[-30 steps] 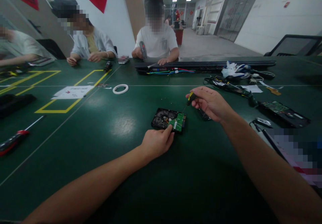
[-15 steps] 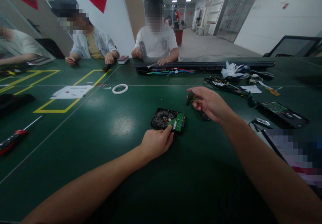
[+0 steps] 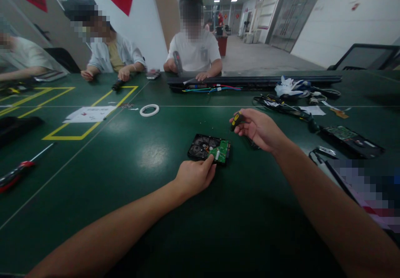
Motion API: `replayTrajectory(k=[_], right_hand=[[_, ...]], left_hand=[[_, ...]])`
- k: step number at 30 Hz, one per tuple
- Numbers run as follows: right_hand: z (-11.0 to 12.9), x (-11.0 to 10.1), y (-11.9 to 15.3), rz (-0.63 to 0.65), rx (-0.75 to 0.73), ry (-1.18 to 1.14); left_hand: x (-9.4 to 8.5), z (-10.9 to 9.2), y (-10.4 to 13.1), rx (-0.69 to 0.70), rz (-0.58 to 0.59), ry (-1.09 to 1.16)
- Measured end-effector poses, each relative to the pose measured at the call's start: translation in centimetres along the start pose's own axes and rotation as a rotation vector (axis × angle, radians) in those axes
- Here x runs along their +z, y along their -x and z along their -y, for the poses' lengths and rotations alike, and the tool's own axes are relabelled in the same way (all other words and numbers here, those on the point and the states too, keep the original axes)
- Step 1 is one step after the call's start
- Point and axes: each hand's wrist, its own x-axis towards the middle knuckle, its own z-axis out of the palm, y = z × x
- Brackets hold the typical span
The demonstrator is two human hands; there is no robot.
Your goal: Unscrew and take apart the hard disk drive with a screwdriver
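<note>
My left hand (image 3: 197, 174) is closed on the near edge of a hard drive (image 3: 200, 146), its thumb on top by the green circuit board (image 3: 221, 151). The drive lies on the green table with its board facing up. Up and to the right of it, my right hand (image 3: 261, 129) grips a small screwdriver (image 3: 236, 122) by its dark handle with yellow patches. The shaft is hard to make out from here. Partly hidden under my right hand is another dark drive-like block (image 3: 253, 143). A few tiny specks, perhaps screws, lie beyond the hard drive.
A red-handled screwdriver (image 3: 18, 174) lies at far left, a white ring (image 3: 149, 110) beyond the drive. At right are another hard drive (image 3: 351, 140) and tangled cables (image 3: 281, 105). A long black bar (image 3: 250, 82) with wires spans the far side, where co-workers sit.
My right hand has turned the screwdriver's handle, and its shaft no longer shows against the drive's corner. My left hand and the drive stay put. A co-worker's hand has shifted left with a dark tool.
</note>
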Motion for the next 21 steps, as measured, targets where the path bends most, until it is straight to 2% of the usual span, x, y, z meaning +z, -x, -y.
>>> replayTrajectory(k=[14,21], right_hand=[[0.44,0.2,0.62,0.01,-0.042,0.107],[0.26,0.2,0.47,0.044,-0.032,0.038]], left_hand=[[-0.15,-0.1,0.0,-0.019,0.022,0.013],[-0.23,-0.17,-0.03,-0.016,0.014,0.002]])
